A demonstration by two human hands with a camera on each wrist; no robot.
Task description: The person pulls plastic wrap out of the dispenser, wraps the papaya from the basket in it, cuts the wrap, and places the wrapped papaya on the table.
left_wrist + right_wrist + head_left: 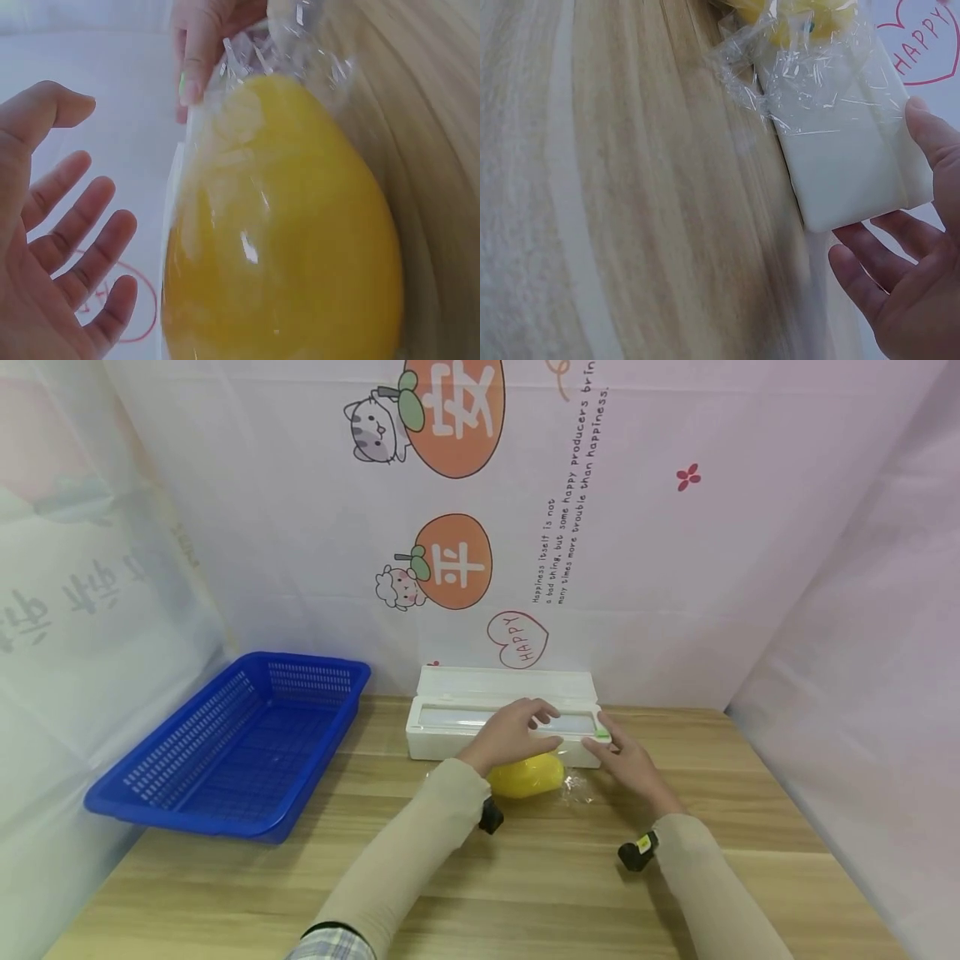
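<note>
A white cling film dispenser [442, 746] stands at the back of the table with its lid [502, 682] raised. My right hand [628, 760] grips its right end, thumb and fingers on opposite sides, close to a small green slider [602, 733]. Over the middle of the dispenser hovers my left hand [512, 733], fingers spread and loosely bent, holding nothing. Just in front of the dispenser lies a smooth yellow, pear-shaped thing [292, 225] covered in clear film. Crumpled film [739, 71] sticks out from its right end, towards the right hand.
To the left stands a blue plastic basket [277, 810] with slotted walls. Behind the wooden table [540, 893] hangs a white printed cloth [622, 552], and white cloth also borders both sides. Each wrist carries a small black camera [637, 853].
</note>
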